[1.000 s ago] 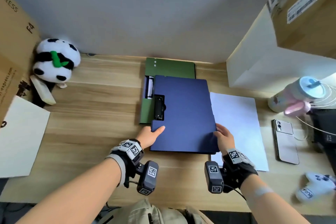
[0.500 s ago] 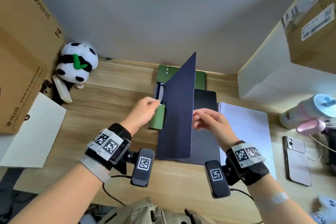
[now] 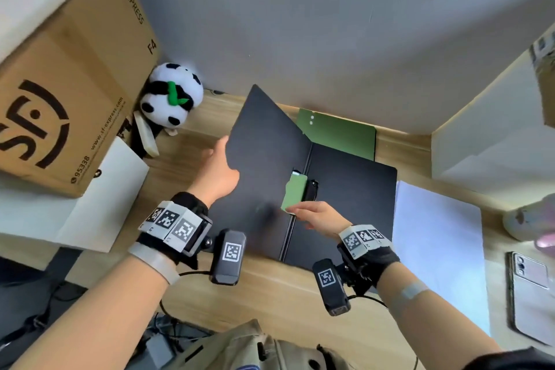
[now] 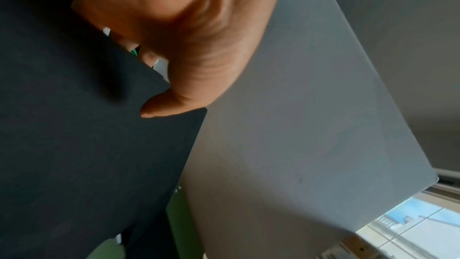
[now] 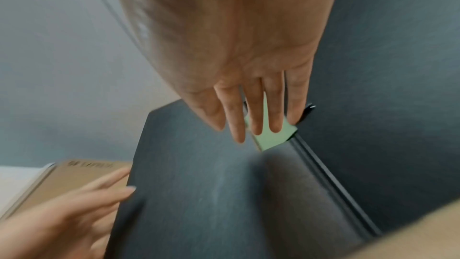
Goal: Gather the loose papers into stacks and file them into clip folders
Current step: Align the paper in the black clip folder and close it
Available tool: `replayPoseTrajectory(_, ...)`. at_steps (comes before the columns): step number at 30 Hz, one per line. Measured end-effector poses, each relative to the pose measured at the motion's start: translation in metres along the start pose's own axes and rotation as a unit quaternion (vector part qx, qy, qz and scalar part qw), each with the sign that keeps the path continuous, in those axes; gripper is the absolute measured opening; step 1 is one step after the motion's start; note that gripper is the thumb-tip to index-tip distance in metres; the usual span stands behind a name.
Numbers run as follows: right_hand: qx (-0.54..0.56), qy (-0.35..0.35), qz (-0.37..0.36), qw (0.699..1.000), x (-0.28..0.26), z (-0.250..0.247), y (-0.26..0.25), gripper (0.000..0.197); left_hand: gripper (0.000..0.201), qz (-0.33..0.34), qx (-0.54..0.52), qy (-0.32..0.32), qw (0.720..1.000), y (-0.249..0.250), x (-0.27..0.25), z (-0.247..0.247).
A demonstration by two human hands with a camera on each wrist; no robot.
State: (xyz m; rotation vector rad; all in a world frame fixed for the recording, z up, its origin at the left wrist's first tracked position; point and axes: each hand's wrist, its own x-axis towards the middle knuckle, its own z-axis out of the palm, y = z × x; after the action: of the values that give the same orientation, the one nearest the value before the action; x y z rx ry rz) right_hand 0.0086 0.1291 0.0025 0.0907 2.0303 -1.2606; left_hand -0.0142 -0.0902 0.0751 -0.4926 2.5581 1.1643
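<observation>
A dark blue clip folder (image 3: 345, 198) lies open on the wooden desk, on top of a green folder (image 3: 339, 135). Its cover (image 3: 264, 156) stands tilted up to the left. My left hand (image 3: 223, 156) grips the cover's outer edge, thumb on the inside (image 4: 159, 109), fingers behind. My right hand (image 3: 300, 212) hovers over the spine with straight fingers (image 5: 256, 117), just short of the black clip (image 3: 310, 189). Green shows through a cut-out (image 5: 271, 137) beside the clip. A stack of white papers (image 3: 435, 243) lies right of the folder.
A cardboard box (image 3: 60, 99) and a panda plush (image 3: 171, 99) stand at the back left, with a white sheet (image 3: 102, 198) below the box. At the right are a white box (image 3: 495, 144), a bottle (image 3: 531, 219) and a phone (image 3: 528, 288).
The folder lay closed a second ago. Its cover has swung up and over to the left, my left hand now gripping its edge. My right hand let go and moved over the spine.
</observation>
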Motion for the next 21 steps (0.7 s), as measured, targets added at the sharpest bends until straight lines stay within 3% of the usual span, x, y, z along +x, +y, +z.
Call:
replayPoseTrajectory(3, 0.053, 0.126, 0.048, 0.989, -0.002, -0.017, 0.035, 0.025, 0.069, 0.008, 0.079, 0.067, 0.995, -0.009, 0.005, 0.009)
replayPoseTrajectory(5, 0.083, 0.232, 0.09, 0.965, -0.007, -0.032, 0.058, 0.022, 0.059, 0.039, 0.085, 0.065, 0.993, -0.007, 0.009, 0.02)
replayPoseTrajectory(9, 0.095, 0.365, 0.187, 0.907, -0.024, -0.059, 0.099, 0.029, 0.029, 0.056, 0.063, -0.073, 0.994, 0.004, 0.017, 0.06)
replayPoseTrajectory(12, 0.095, 0.392, 0.245, 0.882, -0.036, -0.069, 0.119, 0.039, 0.018, 0.029, 0.032, -0.197, 0.979, 0.006, 0.019, 0.096)
replayPoseTrajectory(14, 0.106, 0.382, 0.262, 0.88, -0.043, -0.071, 0.126, 0.045, 0.017, 0.007, 0.045, -0.24, 0.97, 0.005, 0.02, 0.118)
replayPoseTrajectory(17, 0.132, 0.355, 0.258, 0.889, -0.046, -0.07, 0.13, 0.05, 0.031, -0.03, 0.043, -0.247, 0.968, 0.003, 0.025, 0.14)
replayPoseTrajectory(21, 0.17, 0.355, 0.236, 0.889, -0.045, -0.067, 0.132, 0.043, 0.029, -0.084, 0.038, -0.238, 0.967, 0.0, 0.029, 0.155)
